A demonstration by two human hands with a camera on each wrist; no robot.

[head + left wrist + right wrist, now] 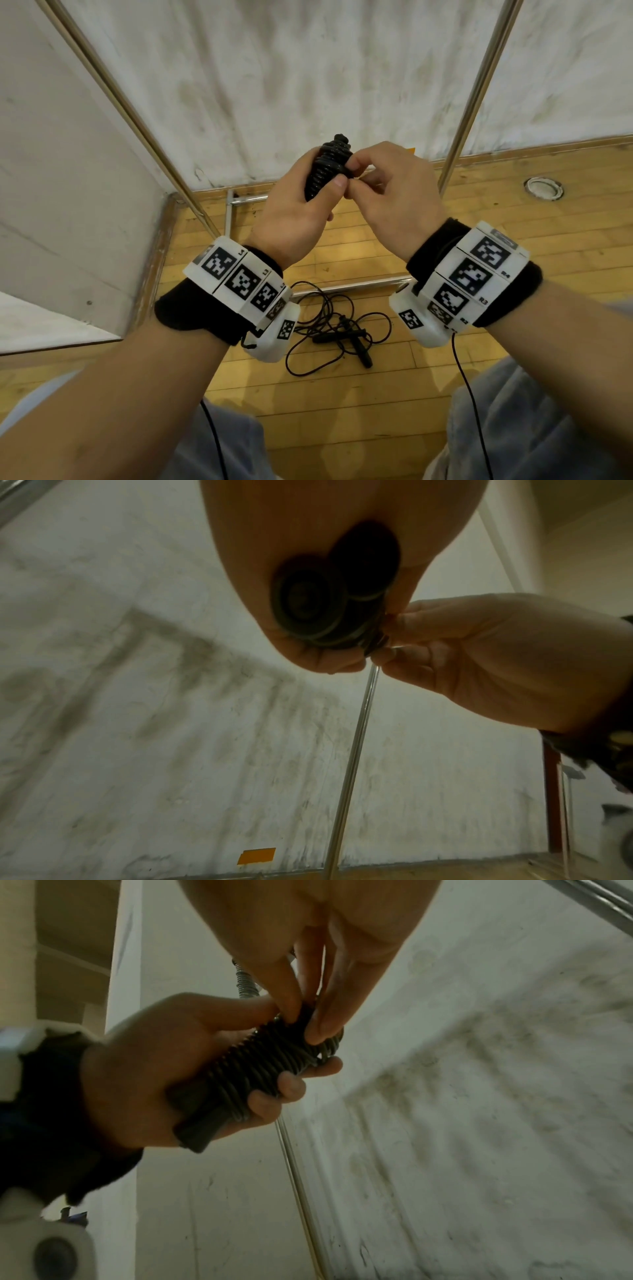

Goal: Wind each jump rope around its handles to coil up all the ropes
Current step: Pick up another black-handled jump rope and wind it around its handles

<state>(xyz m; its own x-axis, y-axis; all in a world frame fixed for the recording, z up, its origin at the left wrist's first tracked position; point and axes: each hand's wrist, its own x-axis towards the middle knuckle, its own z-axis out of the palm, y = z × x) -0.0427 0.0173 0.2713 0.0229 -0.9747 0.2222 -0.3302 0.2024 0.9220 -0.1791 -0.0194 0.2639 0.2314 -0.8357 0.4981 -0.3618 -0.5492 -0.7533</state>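
Observation:
A black jump rope (327,166) is wound in tight coils around its two handles, held upright in front of the wall. My left hand (301,202) grips the wound bundle (253,1069) around its lower part, thumb pressing near the top. My right hand (387,185) pinches the rope's coils (304,1018) at the bundle's upper side between thumb and fingers. In the left wrist view the two round handle ends (318,596) show side by side. A second black jump rope (342,329) lies loose and tangled on the wooden floor below my wrists.
A metal frame stands around me, with slanted poles (126,106) at left and another pole (476,92) at right, and low bars (246,198) on the floor. A dirty white wall (308,68) is ahead. A round floor fitting (543,187) sits at right.

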